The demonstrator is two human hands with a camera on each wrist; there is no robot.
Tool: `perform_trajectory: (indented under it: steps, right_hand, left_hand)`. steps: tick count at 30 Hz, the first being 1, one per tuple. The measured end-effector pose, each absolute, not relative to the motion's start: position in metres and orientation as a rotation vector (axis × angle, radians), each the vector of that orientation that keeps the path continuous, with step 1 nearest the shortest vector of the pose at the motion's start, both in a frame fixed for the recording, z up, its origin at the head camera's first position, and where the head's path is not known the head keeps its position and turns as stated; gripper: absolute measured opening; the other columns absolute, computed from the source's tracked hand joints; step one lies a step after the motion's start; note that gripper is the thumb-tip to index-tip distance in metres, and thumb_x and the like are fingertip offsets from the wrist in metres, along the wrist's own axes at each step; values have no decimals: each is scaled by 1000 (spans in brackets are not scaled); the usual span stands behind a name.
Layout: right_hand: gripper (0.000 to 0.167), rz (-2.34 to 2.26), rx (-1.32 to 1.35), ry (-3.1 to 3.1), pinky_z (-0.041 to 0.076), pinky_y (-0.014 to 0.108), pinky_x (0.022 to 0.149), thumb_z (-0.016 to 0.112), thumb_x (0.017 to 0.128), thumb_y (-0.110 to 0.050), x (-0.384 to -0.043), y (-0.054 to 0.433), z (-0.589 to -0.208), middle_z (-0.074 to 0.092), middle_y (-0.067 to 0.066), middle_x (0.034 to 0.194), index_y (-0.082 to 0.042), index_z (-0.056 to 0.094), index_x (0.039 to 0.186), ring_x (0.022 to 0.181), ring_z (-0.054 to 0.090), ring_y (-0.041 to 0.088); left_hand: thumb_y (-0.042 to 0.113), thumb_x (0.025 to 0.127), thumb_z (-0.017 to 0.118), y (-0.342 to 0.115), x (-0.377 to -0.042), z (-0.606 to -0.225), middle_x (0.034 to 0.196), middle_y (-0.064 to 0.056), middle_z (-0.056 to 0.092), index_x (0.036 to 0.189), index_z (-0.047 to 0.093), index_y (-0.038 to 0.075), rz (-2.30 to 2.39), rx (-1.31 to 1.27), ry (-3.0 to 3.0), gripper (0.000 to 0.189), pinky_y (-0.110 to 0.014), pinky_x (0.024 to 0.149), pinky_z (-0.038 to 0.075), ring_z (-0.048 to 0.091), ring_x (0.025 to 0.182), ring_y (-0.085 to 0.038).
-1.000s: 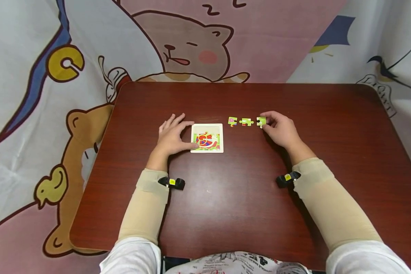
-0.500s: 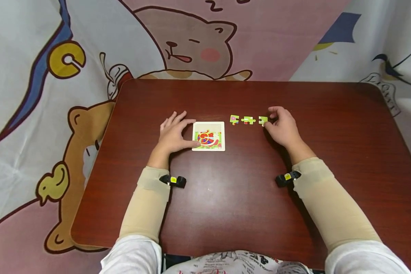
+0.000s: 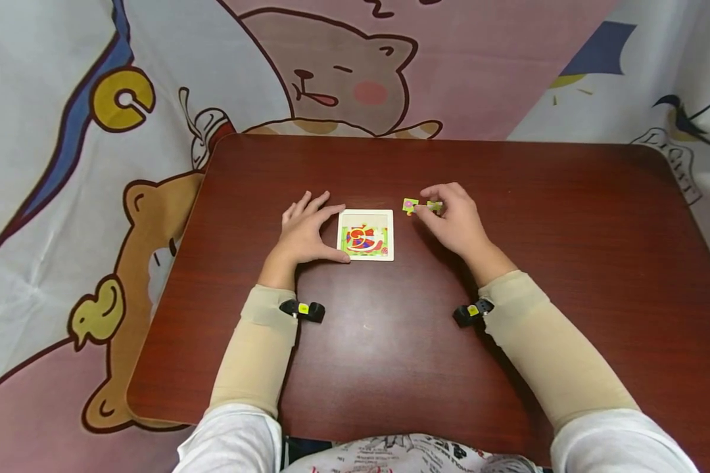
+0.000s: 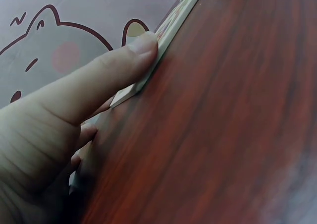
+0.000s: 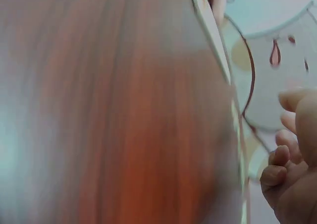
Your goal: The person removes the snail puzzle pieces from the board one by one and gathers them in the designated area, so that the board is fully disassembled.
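Note:
My left hand (image 3: pixel 307 230) holds a small square puzzle board (image 3: pixel 365 211) at its left side, index finger by the far corner and thumb at the near one. The white-rimmed board shows a red, blue and green picture with a bare strip along its far side. In the left wrist view the thumb (image 4: pixel 119 60) lies against the board's edge. My right hand (image 3: pixel 458 220) hovers over a row of green jigsaw pieces, thumb and index finger apart. One jigsaw piece (image 3: pixel 410 206) shows by the thumb tip; another jigsaw piece (image 3: pixel 434 206) is partly covered. The rightmost is hidden beneath the hand.
Everything lies on a dark red-brown wooden table (image 3: pixel 378 368). A cloth backdrop (image 3: pixel 467 66) with cartoon animals hangs behind the table and along its left side.
My right hand has left the rightmost piece and moved left over the row. The left hand's thumb has slid from the board's face toward its near corner; the board stays put.

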State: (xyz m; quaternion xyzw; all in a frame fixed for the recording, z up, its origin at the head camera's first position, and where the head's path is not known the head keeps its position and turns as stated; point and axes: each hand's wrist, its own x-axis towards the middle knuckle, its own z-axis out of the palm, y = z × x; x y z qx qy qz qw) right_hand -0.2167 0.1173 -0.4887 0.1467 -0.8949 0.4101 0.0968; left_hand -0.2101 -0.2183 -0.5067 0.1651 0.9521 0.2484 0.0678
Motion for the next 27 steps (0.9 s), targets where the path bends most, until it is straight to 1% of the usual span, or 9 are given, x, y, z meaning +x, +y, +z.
perform_trajectory:
  steps: [4,7,11,16,19,22,27]
  right_hand:
    - [22,1197,642,-2725,47,36,74,81,95,-16,-212,83,-482,65,9,94,-3,76,112,80,60,24]
    - [21,1203,766,-2813,47,36,70,82,94,-15,-208,58,-479,65,6,89,-5,76,111,73,57,21]
    - [27,1182,850,-2908,48,35,71,84,90,-14,-206,30,-481,66,3,86,-5,76,114,70,57,18]
    - [43,1077,896,-3005,50,37,75,81,91,-14,-205,9,-484,67,2,82,-2,72,131,74,60,18]
    - [43,961,913,-3071,52,38,77,76,95,-15,-203,4,-484,68,3,84,-4,71,136,80,62,20]
    - [41,879,900,-3115,52,40,80,73,98,-17,-202,2,-484,69,3,90,-7,71,138,86,63,21]
    - [43,941,861,-3138,51,39,78,73,99,-18,-202,0,-484,68,3,91,-10,70,141,85,62,20]
  left_hand:
    - [70,60,97,-218,-210,-506,177,-1,23,161,51,32,744,490,2868,117,-61,125,6,4,164,-32]
    - [71,60,96,-218,-210,-506,177,-1,23,161,51,33,739,489,2862,116,-61,125,6,4,164,-32]
    - [72,60,96,-219,-210,-505,177,-2,23,161,51,33,740,497,2862,116,-61,125,5,4,164,-32]
    - [71,61,95,-218,-209,-506,177,-1,23,160,51,33,749,505,2863,115,-61,125,5,4,164,-31]
    - [71,62,95,-217,-209,-507,177,-1,23,161,51,33,748,506,2861,115,-61,125,5,4,164,-31]
    - [71,62,95,-217,-209,-507,177,-1,23,161,50,33,737,505,2863,115,-61,125,5,4,164,-31]
    - [71,62,95,-219,-210,-507,177,0,23,161,50,34,725,503,2867,115,-60,125,5,3,164,-31]
